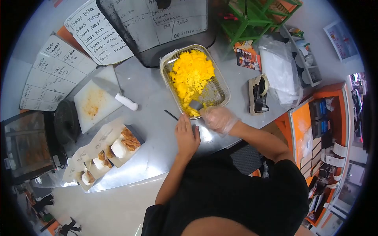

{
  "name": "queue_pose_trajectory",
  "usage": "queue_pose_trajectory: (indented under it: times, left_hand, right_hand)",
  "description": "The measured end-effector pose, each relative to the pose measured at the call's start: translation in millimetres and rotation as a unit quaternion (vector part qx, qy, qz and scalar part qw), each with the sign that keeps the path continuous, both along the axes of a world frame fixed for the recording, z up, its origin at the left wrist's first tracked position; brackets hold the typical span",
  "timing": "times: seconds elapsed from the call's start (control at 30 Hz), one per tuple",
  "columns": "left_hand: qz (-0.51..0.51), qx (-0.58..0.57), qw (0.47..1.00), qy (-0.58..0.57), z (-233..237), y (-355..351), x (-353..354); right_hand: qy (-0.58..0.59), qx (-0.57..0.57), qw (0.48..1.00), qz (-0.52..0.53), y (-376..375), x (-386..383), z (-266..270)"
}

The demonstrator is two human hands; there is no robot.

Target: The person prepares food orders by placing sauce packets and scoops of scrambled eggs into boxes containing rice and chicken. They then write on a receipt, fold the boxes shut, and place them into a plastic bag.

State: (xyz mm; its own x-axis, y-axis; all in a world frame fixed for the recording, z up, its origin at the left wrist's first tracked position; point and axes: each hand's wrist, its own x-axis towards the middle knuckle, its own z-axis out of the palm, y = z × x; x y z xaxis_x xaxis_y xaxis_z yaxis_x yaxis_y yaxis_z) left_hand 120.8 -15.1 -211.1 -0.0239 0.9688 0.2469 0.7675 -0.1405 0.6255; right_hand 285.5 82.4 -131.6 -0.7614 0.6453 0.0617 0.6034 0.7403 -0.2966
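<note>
A wire-mesh tray [225,87] holds a heap of bright yellow crumbled food that resembles scrambled egg [193,70]. My right hand [220,119], in a clear plastic glove, is closed around a grey spatula [195,104] at the tray's near right corner. The spatula's head sits in the yellow pieces, and its handle is hidden by my fingers. My left hand [186,135] is bare, its fingers stretched out, with the fingertips right at the tray's near edge. Beneath it lies a thin black stick [171,115], poking out at the left.
On the left, a knife [126,102] rests on a stained cutting board [84,100]. Open paper boxes [84,157] with rice and fried pieces stand at the front left edge. A tape dispenser [258,94] and plastic bags [278,67] are on the right; a green rack [252,23] stands behind.
</note>
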Motion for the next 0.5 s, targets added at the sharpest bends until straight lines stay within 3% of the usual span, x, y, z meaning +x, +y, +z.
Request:
queue_pose_trajectory:
  times: [0.07,0.1,0.23,0.33,0.4,0.43,0.5]
  left_hand:
    - [-0.011,0.007,1.0,0.008,0,-1,1]
    - [-0.009,-0.008,1.0,0.022,3,-2,2]
    - [-0.003,-0.041,0.995,0.091,18,0,7]
    - [0.004,-0.078,0.989,0.124,30,4,12]
    - [0.009,-0.101,0.987,0.121,36,6,15]
    - [0.01,-0.108,0.987,0.118,39,8,16]
    - [0.01,-0.119,0.986,0.114,40,7,17]
  right_hand:
    - [-0.032,-0.103,0.993,-0.044,-8,-15,7]
    - [0.009,-0.098,0.994,-0.038,-10,-18,3]
    - [-0.017,-0.16,0.981,-0.107,-1,-27,-3]
    - [0.081,-0.206,0.97,-0.099,7,-6,-18]
    - [0.25,-0.351,0.89,-0.148,11,6,-32]
    - [0.249,-0.35,0.89,-0.15,16,13,-43]
    - [0.295,-0.561,0.742,-0.221,24,18,-51]
